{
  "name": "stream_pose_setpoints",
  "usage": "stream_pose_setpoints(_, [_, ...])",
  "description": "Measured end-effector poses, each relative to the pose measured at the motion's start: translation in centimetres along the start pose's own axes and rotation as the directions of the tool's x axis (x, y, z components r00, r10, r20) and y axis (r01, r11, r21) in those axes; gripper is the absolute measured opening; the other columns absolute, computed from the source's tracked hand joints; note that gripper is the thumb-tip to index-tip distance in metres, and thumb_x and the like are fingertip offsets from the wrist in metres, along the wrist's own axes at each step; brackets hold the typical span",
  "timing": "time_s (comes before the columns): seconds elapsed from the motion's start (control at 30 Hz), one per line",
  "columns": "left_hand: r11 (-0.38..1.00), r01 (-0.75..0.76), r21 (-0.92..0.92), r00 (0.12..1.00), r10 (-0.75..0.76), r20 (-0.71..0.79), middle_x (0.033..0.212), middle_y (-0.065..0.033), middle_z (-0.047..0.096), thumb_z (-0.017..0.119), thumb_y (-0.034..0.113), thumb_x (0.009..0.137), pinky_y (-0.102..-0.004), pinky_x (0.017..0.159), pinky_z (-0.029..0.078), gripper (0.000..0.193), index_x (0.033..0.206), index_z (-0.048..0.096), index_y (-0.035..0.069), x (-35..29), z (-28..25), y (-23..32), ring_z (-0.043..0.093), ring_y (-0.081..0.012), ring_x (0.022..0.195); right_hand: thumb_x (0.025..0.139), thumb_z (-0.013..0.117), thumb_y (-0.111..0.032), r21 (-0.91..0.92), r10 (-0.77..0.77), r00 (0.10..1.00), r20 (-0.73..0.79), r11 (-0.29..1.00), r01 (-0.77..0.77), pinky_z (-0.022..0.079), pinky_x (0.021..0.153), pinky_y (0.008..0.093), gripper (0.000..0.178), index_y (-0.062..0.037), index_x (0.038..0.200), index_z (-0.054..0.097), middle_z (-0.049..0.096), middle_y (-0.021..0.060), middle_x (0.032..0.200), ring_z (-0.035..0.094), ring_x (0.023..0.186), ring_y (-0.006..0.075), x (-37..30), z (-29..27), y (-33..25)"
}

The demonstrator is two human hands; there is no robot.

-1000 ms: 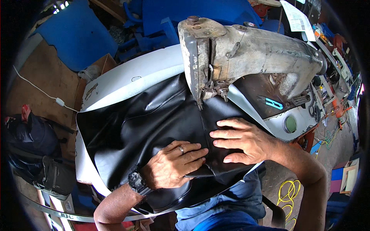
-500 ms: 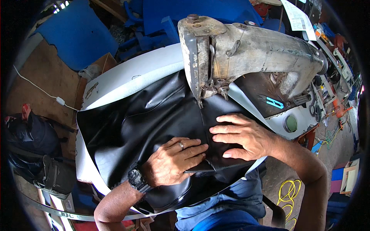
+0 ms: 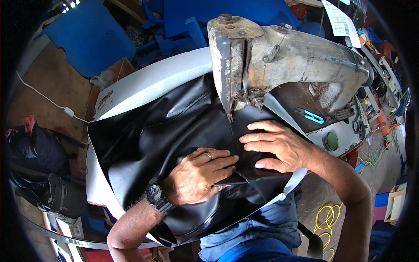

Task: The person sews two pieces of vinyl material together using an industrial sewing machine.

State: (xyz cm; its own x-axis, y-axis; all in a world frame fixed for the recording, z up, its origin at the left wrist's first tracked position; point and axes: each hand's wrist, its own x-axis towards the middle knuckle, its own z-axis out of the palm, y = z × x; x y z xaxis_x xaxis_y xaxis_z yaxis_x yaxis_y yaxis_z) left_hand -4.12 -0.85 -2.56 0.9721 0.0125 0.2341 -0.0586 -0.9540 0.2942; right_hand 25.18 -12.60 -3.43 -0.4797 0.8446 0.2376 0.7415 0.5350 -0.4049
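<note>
A large sheet of glossy black leather-like material [image 3: 126,148] with stitched seams lies over the sewing machine's bed. My left hand [image 3: 198,177], with a ring and a wristwatch, grips a folded edge of it: fingers stretched on top, thumb partly tucked under the flap. To the right of a seam, my right hand [image 3: 277,146] rests flat on the material, fingers slightly spread. Just beyond both hands stands the worn grey sewing machine [image 3: 301,56]. Its presser foot [image 3: 230,117] is down by the seam; the needle tip is too small to make out.
Blue-handled thread snips [image 3: 312,116], black scissors [image 3: 358,124] and a round green-topped tin [image 3: 330,140] lie right of the machine. A dark bag [image 3: 63,196] is at the left. A yellow cable [image 3: 325,222] coils on the floor at right. Blue plastic pieces are behind.
Both hands and the black material have shifted slightly toward the machine's presser foot. The lever in the machine head's slot has changed position. The whole view has moved a little.
</note>
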Motion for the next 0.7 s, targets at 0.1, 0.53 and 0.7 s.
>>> stream_pose_setpoints(0.1, [1.000, 0.004, -0.008, 1.000, -0.004, -0.006, 0.150, -0.0088, 0.067, 0.081, 0.026, 0.087, -0.0461, 0.115, 0.050, 0.045, 0.128, 0.075, 0.006, 0.3, 0.1, -0.3, 0.061, -0.0282, 0.140, 0.102, 0.070, -0.045, -0.031, -0.020, 1.000, -0.015, 0.999, 0.019, 0.046, 0.117, 0.0486, 0.049, -0.0025, 0.126, 0.073, 0.068, 0.0120, 0.143, 0.055, 0.140, 0.0373, 0.2, -0.2, 0.6])
stream_pose_setpoints(0.53, [1.000, 0.015, -0.010, 0.999, -0.015, -0.046, 0.147, -0.0104, 0.068, 0.082, 0.023, 0.088, -0.0456, 0.116, 0.050, 0.044, 0.128, 0.074, 0.005, 0.8, 0.3, -1.4, 0.063, -0.0282, 0.138, 0.100, 0.071, -0.038, -0.036, 0.016, 1.000, -0.004, 0.999, -0.016, 0.044, 0.119, 0.0508, 0.047, -0.0016, 0.129, 0.072, 0.063, 0.0120, 0.150, 0.052, 0.143, 0.0386, 1.0, -0.3, 1.7])
stream_pose_setpoints(0.7, [0.999, 0.027, -0.021, 0.998, -0.028, -0.055, 0.145, -0.0103, 0.070, 0.082, 0.023, 0.088, -0.0460, 0.116, 0.050, 0.045, 0.128, 0.074, 0.004, 1.1, 0.2, -1.8, 0.064, -0.0285, 0.137, 0.103, 0.069, -0.041, -0.081, -0.025, 0.999, -0.037, 0.996, 0.022, 0.047, 0.117, 0.0484, 0.045, -0.0026, 0.125, 0.074, 0.067, 0.0122, 0.143, 0.056, 0.138, 0.0371, 1.4, -0.3, 2.1])
